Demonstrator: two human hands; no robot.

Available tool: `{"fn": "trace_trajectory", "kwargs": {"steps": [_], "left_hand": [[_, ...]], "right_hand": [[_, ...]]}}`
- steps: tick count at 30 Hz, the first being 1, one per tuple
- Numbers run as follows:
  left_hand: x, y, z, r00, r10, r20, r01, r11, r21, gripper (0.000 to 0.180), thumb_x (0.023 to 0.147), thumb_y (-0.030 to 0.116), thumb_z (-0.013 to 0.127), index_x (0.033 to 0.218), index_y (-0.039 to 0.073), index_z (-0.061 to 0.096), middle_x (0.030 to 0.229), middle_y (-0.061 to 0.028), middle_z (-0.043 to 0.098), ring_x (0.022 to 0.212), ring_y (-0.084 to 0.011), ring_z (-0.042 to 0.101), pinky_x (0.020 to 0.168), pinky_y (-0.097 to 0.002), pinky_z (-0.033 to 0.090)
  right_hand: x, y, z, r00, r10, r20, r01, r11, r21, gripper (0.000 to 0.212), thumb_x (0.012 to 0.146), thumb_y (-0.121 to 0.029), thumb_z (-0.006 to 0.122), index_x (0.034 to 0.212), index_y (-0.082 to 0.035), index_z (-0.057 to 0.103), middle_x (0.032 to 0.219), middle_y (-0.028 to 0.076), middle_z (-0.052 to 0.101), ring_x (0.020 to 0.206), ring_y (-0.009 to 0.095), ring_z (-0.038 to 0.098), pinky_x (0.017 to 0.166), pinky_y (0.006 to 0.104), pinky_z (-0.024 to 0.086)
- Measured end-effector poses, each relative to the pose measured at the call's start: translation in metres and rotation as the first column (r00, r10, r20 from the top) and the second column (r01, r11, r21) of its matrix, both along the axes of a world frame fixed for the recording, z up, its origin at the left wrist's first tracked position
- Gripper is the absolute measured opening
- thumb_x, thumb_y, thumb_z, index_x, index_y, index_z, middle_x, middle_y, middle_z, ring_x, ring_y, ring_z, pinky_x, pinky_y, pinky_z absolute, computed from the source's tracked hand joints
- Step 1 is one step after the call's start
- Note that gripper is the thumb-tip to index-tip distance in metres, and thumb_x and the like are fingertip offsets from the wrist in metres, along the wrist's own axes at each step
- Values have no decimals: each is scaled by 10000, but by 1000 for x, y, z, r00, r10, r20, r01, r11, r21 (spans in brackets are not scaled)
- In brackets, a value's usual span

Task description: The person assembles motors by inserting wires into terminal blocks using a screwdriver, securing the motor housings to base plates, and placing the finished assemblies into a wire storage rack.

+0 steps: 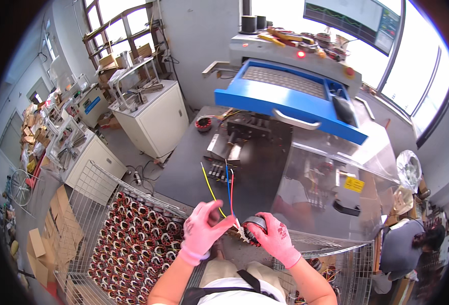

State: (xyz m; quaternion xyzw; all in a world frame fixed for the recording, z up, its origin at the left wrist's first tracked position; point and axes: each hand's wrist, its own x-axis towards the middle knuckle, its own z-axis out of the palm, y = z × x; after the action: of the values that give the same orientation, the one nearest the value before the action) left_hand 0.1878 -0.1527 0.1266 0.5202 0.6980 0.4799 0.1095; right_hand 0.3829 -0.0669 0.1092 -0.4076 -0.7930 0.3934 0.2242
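Head view: right hand (275,235) gripped stator (255,220) by rim, likely dense, rigid, safest hold; left hand (202,227) beside wires (228,185), seemingly bendy; couldn't tell whether pinching.

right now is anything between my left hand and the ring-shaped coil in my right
Nothing separate shows; only lower ends of the coloured wires and white strands lie between the left hand and the coil in the right hand.

Head view, downward from close above left hand (202,230) and right hand (276,239)
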Motion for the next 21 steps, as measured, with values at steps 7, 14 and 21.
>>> {"fn": "trace_trajectory", "kwargs": {"steps": [7, 14, 21], "left_hand": [[-127, 70, -45, 974, 227, 11, -225, 958, 180, 294, 885, 252, 690, 742, 2, 636, 577, -37, 590, 512, -79, 503, 461, -265, 402], [-189, 68, -71, 512, 89, 854, -206, 978, 22, 188, 915, 184, 643, 930, -3, 634, 728, -53, 638, 505, -67, 542, 388, -186, 379], [-208, 89, -95, 460, -112, 881, 31, 993, 110, 212, 912, 101, 636, 1097, 1, 611, 930, -72, 647, 753, -127, 640, 574, -204, 514]], "right_hand": [[-121, 27, 2, 993, 32, 117, -31, 999, -8, 483, 874, -399, 621, 1156, -14, 546, 1034, 207, 637, 933, 359, 638, 793, 419, 508], [-183, 85, -47, 979, -40, 198, -21, 955, 295, 434, 866, -393, 599, 1105, -30, 594, 956, 160, 578, 898, 347, 581, 753, 443, 471], [-237, 186, -83, 981, -162, 105, 110, 918, 382, 462, 821, -347, 680, 1134, -20, 587, 1024, 155, 566, 964, 318, 556, 804, 416, 469]]}}
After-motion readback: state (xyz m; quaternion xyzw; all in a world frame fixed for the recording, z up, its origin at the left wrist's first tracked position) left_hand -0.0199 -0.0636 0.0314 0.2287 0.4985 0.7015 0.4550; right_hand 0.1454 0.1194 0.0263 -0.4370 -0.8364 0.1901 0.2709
